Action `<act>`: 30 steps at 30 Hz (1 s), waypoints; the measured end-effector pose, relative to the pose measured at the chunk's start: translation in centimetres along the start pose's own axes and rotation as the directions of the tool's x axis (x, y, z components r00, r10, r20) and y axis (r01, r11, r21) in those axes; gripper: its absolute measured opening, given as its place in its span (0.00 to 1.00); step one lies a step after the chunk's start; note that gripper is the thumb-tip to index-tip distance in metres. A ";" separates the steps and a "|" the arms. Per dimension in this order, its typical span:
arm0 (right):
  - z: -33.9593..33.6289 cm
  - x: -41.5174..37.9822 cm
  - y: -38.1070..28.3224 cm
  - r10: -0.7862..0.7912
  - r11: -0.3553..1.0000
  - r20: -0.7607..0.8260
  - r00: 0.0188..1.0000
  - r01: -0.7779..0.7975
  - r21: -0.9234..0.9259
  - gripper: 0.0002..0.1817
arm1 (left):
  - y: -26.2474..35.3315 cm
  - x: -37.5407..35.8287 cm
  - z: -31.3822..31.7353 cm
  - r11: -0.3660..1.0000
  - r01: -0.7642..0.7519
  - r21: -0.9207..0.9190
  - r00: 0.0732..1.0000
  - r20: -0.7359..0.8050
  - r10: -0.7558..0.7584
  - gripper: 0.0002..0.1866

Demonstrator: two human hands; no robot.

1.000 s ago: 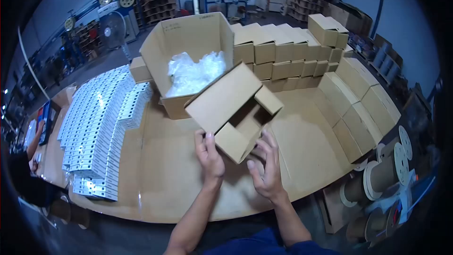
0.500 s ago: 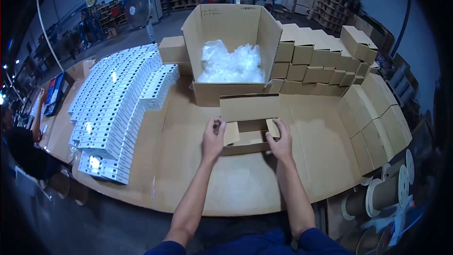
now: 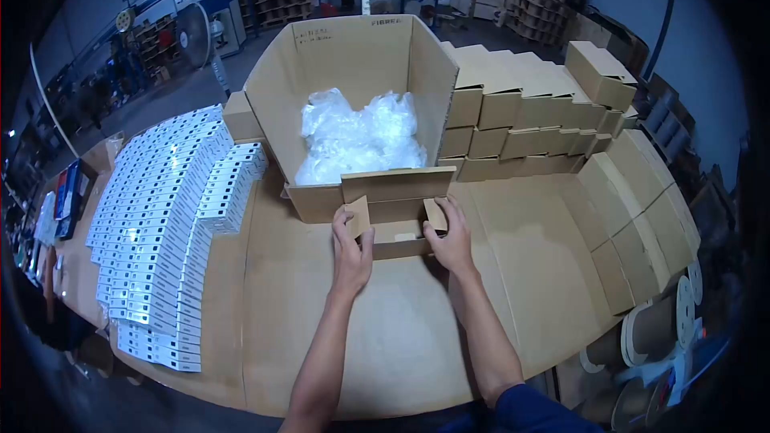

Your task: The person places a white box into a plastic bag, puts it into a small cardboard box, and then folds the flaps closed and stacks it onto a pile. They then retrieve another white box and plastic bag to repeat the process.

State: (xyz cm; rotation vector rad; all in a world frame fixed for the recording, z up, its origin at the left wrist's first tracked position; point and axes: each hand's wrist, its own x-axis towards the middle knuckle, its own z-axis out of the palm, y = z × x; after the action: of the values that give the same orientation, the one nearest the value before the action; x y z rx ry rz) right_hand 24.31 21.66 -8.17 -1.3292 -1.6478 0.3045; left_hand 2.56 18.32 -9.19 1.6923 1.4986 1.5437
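Note:
A small open cardboard box (image 3: 401,250) stands on the table in front of me, its long rear flap (image 3: 399,185) raised. My left hand (image 3: 351,250) grips the box's left end, fingers and thumb around the short side flap (image 3: 358,216). At the other end my right hand (image 3: 451,236) pinches the right side flap (image 3: 435,215) between thumb and fingers. Part of the box's inside shows, with a small pale patch at the bottom. Directly behind it is a large open carton (image 3: 273,104) holding crumpled clear plastic bags (image 3: 361,136).
Rows of small white boxes (image 3: 160,216) are stacked at the left. Closed brown boxes (image 3: 513,112) are piled at the back right, more brown boxes (image 3: 634,216) along the right edge. Cable spools (image 3: 658,321) sit beyond that edge. A fan (image 3: 195,36) stands behind.
My view has shifted, so the table's contents sit differently in it. The small box appears closer to the large carton, and its side flaps stand more upright between my fingers.

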 end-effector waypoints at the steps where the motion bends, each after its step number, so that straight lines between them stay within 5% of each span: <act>1: 0.2 0.2 0.1 0.021 0.998 0.003 1.000 -0.021 0.055 0.30 | -0.2 0.1 0.2 0.999 0.006 -0.032 1.000 -0.017 -0.006 0.24; 7: -1.3 1.0 -0.4 0.264 0.924 -0.014 0.965 -0.248 0.291 0.27 | -1.5 1.0 1.8 0.997 -0.037 0.067 0.979 -0.195 0.049 0.21; 8: -1.4 1.0 -0.1 0.290 0.936 -0.042 0.956 -0.274 0.221 0.28 | -1.6 0.8 1.9 0.995 -0.046 0.091 0.976 -0.209 0.065 0.22; 12: 0.1 0.5 4.1 0.426 0.841 -0.062 0.903 -0.370 0.395 0.28 | -1.0 0.7 2.1 1.000 0.006 -0.009 0.971 -0.240 -0.008 0.26; 14: 0.3 0.1 5.2 0.714 0.510 0.095 0.694 -0.607 0.609 0.26 | -0.3 0.5 2.1 0.998 0.005 -0.065 0.969 -0.246 -0.021 0.26; 17: -0.1 -0.2 5.3 0.718 0.260 0.218 0.660 -0.546 0.797 0.23 | 0.2 0.9 2.3 0.994 0.001 -0.106 0.970 -0.243 -0.027 0.26; 20: -0.8 -0.3 3.8 0.693 0.242 0.240 0.680 -0.533 0.811 0.29 | 0.3 0.5 1.8 0.994 0.024 -0.106 0.972 -0.229 -0.048 0.25; 24: -1.3 0.0 2.9 0.607 0.507 0.028 0.794 -0.415 0.755 0.32 | 0.4 0.4 1.3 1.000 0.019 -0.018 0.978 -0.206 -0.022 0.23; 27: -2.4 0.1 2.8 0.521 0.678 0.015 0.853 -0.425 0.600 0.31 | 0.5 0.3 1.1 0.997 0.058 0.041 0.976 -0.214 -0.048 0.22; 30: -3.2 0.2 2.9 0.663 0.376 0.188 0.725 -0.540 0.753 0.22 | 0.7 0.3 1.2 0.997 0.057 0.044 0.975 -0.216 -0.046 0.22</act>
State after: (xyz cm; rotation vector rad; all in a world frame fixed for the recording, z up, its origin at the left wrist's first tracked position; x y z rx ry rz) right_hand 28.66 21.83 -8.45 -1.1482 -0.6230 1.2007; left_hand 3.84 18.77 -8.77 1.5399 1.6868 1.7200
